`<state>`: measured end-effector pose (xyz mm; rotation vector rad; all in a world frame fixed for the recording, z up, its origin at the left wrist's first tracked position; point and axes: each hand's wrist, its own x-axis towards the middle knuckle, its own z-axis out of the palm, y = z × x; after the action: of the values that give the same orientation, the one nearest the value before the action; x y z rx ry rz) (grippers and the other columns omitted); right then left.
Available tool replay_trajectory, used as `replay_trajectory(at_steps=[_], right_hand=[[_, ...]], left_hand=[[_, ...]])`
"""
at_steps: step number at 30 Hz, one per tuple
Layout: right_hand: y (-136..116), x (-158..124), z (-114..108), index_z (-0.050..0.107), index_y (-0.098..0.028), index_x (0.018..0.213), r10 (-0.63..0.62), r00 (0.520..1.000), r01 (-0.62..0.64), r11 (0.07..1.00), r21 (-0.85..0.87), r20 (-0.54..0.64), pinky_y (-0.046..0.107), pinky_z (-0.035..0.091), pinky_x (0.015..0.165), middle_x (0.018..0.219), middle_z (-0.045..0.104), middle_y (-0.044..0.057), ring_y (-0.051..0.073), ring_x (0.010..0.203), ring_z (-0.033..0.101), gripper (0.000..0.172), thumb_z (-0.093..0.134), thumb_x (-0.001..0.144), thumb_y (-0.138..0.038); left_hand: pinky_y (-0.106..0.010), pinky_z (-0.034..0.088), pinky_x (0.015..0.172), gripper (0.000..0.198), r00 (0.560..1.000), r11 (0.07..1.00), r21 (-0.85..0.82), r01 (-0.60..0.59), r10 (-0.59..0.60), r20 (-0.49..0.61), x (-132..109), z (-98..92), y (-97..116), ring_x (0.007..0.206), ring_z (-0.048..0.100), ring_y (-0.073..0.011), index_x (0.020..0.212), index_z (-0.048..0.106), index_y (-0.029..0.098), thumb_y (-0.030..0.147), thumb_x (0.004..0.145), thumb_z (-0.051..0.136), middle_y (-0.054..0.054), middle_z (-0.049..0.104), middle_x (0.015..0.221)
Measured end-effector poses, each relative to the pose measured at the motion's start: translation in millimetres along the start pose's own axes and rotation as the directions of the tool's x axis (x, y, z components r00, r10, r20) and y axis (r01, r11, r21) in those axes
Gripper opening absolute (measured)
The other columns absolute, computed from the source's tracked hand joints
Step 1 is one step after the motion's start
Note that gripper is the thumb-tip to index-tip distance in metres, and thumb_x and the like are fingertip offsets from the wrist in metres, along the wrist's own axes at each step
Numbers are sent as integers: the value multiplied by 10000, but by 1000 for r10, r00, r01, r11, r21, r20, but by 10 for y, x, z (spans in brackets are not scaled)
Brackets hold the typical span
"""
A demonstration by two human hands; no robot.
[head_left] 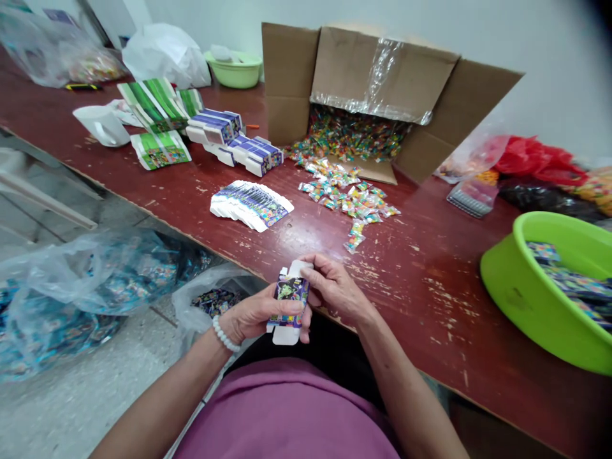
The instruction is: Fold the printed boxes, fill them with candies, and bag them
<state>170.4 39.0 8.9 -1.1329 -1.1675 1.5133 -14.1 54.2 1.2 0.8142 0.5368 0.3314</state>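
Observation:
A small purple printed candy box with white end flaps sticking out is held in front of my body, near the table edge. My left hand is closed around its lower half, thumb across the printed face. At the top end, my right hand pinches the white flap between thumb and fingers. Just beyond lies a fanned stack of flat purple boxes. Wrapped candies are spread to the right of that stack, spilling from an open cardboard carton.
On the right stands a green basin holding purple boxes. Bundled purple boxes, green bundles and a white mug sit at the back left. Below the edge of the red table are plastic bags of blue packets.

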Motion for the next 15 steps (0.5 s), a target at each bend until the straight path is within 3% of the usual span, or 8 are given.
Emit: replay_trajectory(at_steps=[4,7,10,12,15], right_hand=[[-7,-23,23,585,-241,1211,25,998,-32,992,122,60,178,301,406,688,568,-59,55,435,414,418,667,866,-463],[20,-42,37,569,-246,1222,-23,999,17,987,157,39,183,405,482,850,652,-17,67,535,514,445,716,838,-417],[60,-87,64,580,-241,1205,-55,998,53,983,177,4,219,512,634,989,691,25,122,752,634,472,768,795,-380],[88,-123,87,628,-218,1114,-29,1000,27,986,164,11,240,528,643,928,703,23,132,728,648,388,767,795,-391],[122,-152,110,663,-188,927,40,999,-36,991,127,-32,245,489,506,685,661,-14,114,501,578,293,715,826,-458]], left_hand=[[-270,543,568,415,995,997,-59,-58,53,-84,21,88,-96,581,690,-184,911,683,141,440,670,841,-54,701,730],[-265,538,525,391,981,996,7,-87,87,-176,24,103,-104,491,654,-161,795,661,127,442,659,849,-41,676,644],[-268,536,481,370,955,993,75,-96,113,-273,34,110,-99,467,627,-153,821,656,131,410,670,848,-29,668,611],[-281,547,480,373,937,991,97,-89,116,-330,56,118,-106,493,619,-155,870,660,137,391,673,850,-24,667,613],[-259,523,500,364,912,983,148,-104,154,-381,108,129,-123,512,598,-139,828,654,132,412,685,839,-13,648,606]])
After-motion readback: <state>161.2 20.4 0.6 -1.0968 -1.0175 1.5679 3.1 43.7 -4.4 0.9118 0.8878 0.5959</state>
